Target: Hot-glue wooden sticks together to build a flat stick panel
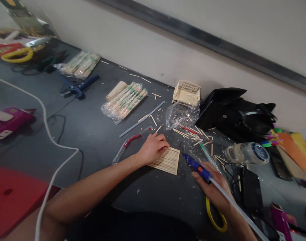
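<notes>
A small flat panel of thin wooden sticks lies on the dark table, its sticks set side by side in a frame. My left hand rests on its upper left part, fingers curled and closed at the edge; the fingertips are partly hidden. In my right hand is a blue glue gun, with a long pale glue stick running out of its back. The gun's nozzle points at the panel's right edge, slightly apart from it. Beneath my right hand shows a yellow scissor handle.
Loose sticks and crumbs litter the table beyond the panel. A small stick-built model stands by the wall. Around lie bagged stick bundles, blue pliers, a black bag, a jar and a white cable.
</notes>
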A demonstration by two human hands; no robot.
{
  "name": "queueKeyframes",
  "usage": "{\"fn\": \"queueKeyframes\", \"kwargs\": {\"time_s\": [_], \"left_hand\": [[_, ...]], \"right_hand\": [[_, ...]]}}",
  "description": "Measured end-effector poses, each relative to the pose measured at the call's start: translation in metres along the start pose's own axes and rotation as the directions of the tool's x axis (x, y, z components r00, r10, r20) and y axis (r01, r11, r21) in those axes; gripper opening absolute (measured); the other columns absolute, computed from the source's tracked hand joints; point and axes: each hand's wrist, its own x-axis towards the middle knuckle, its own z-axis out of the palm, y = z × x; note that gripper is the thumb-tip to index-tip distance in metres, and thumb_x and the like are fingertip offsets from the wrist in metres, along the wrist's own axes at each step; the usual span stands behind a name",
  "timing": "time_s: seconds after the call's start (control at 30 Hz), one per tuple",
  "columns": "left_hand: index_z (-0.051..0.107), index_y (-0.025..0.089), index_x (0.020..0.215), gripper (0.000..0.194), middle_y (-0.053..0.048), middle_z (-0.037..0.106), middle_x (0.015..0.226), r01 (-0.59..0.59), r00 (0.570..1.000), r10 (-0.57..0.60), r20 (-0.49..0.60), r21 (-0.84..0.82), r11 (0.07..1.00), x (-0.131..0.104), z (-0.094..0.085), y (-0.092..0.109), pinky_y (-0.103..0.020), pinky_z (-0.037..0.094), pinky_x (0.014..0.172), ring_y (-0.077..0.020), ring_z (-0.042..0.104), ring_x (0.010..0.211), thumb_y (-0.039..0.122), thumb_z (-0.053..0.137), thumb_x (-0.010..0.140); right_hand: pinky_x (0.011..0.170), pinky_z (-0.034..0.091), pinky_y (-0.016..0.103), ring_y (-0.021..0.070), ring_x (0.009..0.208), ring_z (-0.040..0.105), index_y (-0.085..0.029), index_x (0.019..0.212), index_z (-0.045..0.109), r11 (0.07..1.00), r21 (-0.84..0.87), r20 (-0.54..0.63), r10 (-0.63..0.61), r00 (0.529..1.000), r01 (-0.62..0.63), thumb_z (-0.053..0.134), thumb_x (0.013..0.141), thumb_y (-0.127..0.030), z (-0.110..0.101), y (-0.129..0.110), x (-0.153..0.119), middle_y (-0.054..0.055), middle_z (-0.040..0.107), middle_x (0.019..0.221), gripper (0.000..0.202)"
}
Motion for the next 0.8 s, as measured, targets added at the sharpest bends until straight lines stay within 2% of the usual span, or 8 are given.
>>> {"fn": "queueKeyframes", "kwargs": {"time_s": [0.2,0.5,0.6,0.7,0.8], "left_hand": [[0.072,0.023,0.094,0.023,-0.004,0.066,0.094,0.000,1.000,0.000,-0.002,-0.007,1.000,0.000,0.001,0.000,-0.034,0.031,0.074,-0.0202,0.053,0.088,0.028,0.051,0.098],[0.071,0.023,0.094,0.025,-0.004,0.065,0.093,-0.007,1.000,0.007,0.008,-0.011,1.000,0.000,0.001,-0.001,-0.033,0.032,0.074,-0.0201,0.052,0.089,0.028,0.047,0.100],[0.071,0.024,0.101,0.025,-0.005,0.064,0.096,-0.021,1.000,0.021,0.010,0.035,0.999,-0.002,0.000,0.001,-0.035,0.033,0.075,-0.0209,0.052,0.090,0.028,0.046,0.100],[0.068,0.027,0.111,0.026,-0.006,0.063,0.103,-0.072,0.997,0.069,0.029,0.135,0.988,-0.004,-0.001,0.004,-0.036,0.034,0.076,-0.0223,0.051,0.093,0.019,0.049,0.096],[0.068,0.026,0.110,0.028,-0.007,0.064,0.106,-0.132,0.991,0.121,0.063,0.207,0.969,-0.006,-0.002,0.006,-0.036,0.035,0.078,-0.0228,0.050,0.095,0.013,0.049,0.094]], "right_hand": [[0.056,0.051,0.029,0.0194,0.062,0.063,-0.026,0.067,0.056,0.999,-0.018,0.035,0.045,0.998,-0.045,0.051,0.089,-0.059,0.001,-0.002,0.005,0.001,0.063,0.066,0.040],[0.051,0.050,0.030,0.0196,0.057,0.062,-0.027,0.063,0.052,0.999,-0.008,0.017,0.054,0.998,-0.053,0.052,0.088,-0.059,0.004,-0.003,0.009,0.000,0.062,0.062,0.040],[0.051,0.051,0.031,0.0205,0.057,0.062,-0.028,0.061,0.053,0.997,0.026,-0.009,0.072,0.997,-0.072,0.052,0.087,-0.057,0.001,-0.004,0.010,0.000,0.063,0.061,0.039],[0.051,0.052,0.032,0.0214,0.055,0.062,-0.029,0.060,0.054,0.992,0.073,-0.007,0.106,0.994,-0.105,0.051,0.086,-0.057,-0.001,-0.004,0.012,0.000,0.061,0.057,0.038],[0.050,0.051,0.032,0.0216,0.055,0.062,-0.028,0.060,0.055,0.990,0.087,-0.008,0.114,0.993,-0.113,0.052,0.085,-0.056,-0.001,-0.002,0.013,0.000,0.061,0.057,0.037]]}}
